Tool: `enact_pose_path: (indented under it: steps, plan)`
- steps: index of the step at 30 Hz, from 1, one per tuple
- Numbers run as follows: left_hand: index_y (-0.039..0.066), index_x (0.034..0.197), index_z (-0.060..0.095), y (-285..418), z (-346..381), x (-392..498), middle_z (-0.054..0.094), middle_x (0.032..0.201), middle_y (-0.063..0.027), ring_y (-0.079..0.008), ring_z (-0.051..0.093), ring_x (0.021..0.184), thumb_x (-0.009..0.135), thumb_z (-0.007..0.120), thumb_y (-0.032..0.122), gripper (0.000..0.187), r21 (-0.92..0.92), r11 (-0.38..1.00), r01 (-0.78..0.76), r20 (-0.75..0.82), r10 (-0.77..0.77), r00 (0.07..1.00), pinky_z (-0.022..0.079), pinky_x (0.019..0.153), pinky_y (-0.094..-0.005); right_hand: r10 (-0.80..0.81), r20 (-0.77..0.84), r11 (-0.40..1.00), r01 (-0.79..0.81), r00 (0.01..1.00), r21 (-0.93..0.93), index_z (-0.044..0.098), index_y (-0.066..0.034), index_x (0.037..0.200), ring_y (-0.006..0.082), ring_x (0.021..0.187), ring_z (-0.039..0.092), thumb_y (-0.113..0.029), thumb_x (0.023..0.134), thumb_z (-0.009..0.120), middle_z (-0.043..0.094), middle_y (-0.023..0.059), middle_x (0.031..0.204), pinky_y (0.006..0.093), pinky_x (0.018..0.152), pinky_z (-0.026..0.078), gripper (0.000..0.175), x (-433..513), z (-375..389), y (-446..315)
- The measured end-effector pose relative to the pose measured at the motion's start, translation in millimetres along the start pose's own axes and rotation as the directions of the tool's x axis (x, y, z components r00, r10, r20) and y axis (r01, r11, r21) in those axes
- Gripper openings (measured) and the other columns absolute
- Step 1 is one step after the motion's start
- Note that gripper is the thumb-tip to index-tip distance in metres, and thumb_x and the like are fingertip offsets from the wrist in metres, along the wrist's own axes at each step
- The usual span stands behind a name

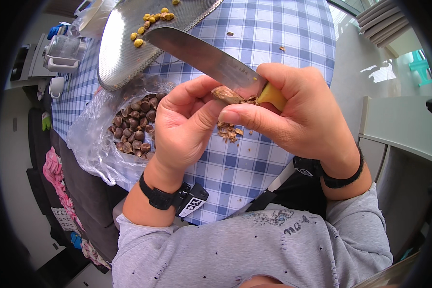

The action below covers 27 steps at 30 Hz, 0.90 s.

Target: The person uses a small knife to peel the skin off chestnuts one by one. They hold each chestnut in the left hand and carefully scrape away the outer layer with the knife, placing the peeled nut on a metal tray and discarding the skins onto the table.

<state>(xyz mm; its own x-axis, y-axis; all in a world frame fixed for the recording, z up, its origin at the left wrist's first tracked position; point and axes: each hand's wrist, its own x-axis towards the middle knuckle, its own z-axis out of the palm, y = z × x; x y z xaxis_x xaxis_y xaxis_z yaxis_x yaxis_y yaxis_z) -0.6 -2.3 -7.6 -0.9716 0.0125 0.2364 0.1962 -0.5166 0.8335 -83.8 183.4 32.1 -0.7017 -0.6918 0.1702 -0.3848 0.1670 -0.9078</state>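
Observation:
My left hand [187, 122] pinches a brown chestnut [227, 94] between thumb and fingers. The knife's yellow handle [272, 96] is in my right hand [298, 111], and its broad steel blade [208, 57] points to the upper left. My right thumb reaches towards the chestnut, below the blade's base. Brown shell crumbs [230, 132] lie on the checked cloth under my hands. Left of my left hand, an open clear plastic bag [90, 133] holds many dark brown chestnuts [133, 124]. Several yellow peeled chestnuts [151, 18] rest in a perforated metal tray [117, 39], beyond the blade tip.
A blue and white checked cloth [237, 194] covers the table. On its left side stand a clear pitcher [63, 50] and a white mug [56, 87]. Another plastic bag [93, 18] lies at the upper left. Small shell pieces [282, 48] are scattered towards the far side.

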Motion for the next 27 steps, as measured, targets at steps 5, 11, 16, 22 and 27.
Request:
enact_pose_path:
  steps: [5,11,16,22,27]
  plan:
    - [-0.003,0.126,0.056,0.7,-0.8,-0.5,0.065,0.118,-0.0149,-0.0200,0.064,0.107,0.094,0.062,0.001,0.033,0.072,0.997,-0.017,0.002,0.017,1.000,0.053,0.095,-0.0323,-0.014,-0.013,1.000,0.014,1.000,-0.019,0.064,0.0007,0.084,0.0028,0.052,0.047,-0.022,0.082,0.082,0.057,0.0021,0.056,0.0213,0.046,0.036,0.029,-2.6,0.9,-4.8]
    - [-0.003,0.120,0.059,2.7,5.6,-1.1,0.068,0.109,-0.0143,-0.0183,0.066,0.103,0.093,0.063,0.000,0.027,0.101,0.994,-0.044,-0.046,0.049,0.998,0.053,0.091,-0.0309,-0.016,0.007,0.999,0.016,1.000,-0.044,0.064,0.0006,0.081,0.0031,0.052,0.049,-0.021,0.082,0.081,0.059,0.0031,0.057,0.0210,0.046,0.037,0.028,-2.4,2.7,-4.3]
    - [-0.003,0.113,0.061,13.5,8.3,-3.9,0.069,0.104,-0.0131,-0.0150,0.066,0.093,0.091,0.066,-0.001,0.023,0.184,0.981,0.060,-0.063,-0.049,0.997,0.054,0.081,-0.0273,-0.063,0.058,0.995,0.067,0.996,-0.072,0.065,0.0011,0.082,0.0039,0.052,0.051,-0.020,0.084,0.079,0.063,0.0048,0.060,0.0214,0.046,0.038,0.025,-5.0,-1.3,-3.9]
    - [-0.004,0.111,0.061,21.2,12.0,-0.7,0.069,0.101,-0.0118,-0.0152,0.066,0.092,0.090,0.064,-0.005,0.021,0.222,0.969,0.106,-0.072,-0.092,0.993,0.054,0.079,-0.0268,-0.033,0.121,0.989,0.050,0.992,-0.136,0.065,0.0011,0.081,0.0041,0.052,0.049,-0.020,0.084,0.078,0.060,0.0041,0.058,0.0224,0.046,0.037,0.025,-2.6,-4.3,-4.1]
    - [-0.005,0.108,0.062,20.7,15.6,2.7,0.070,0.100,-0.0116,-0.0159,0.067,0.093,0.089,0.064,-0.006,0.020,0.272,0.962,-0.025,-0.046,0.039,0.998,0.054,0.081,-0.0262,0.171,0.103,0.985,-0.168,0.980,-0.036,0.066,0.0004,0.081,0.0032,0.052,0.046,-0.022,0.083,0.080,0.057,0.0023,0.057,0.0223,0.046,0.035,0.026,-4.2,-2.9,-10.8]
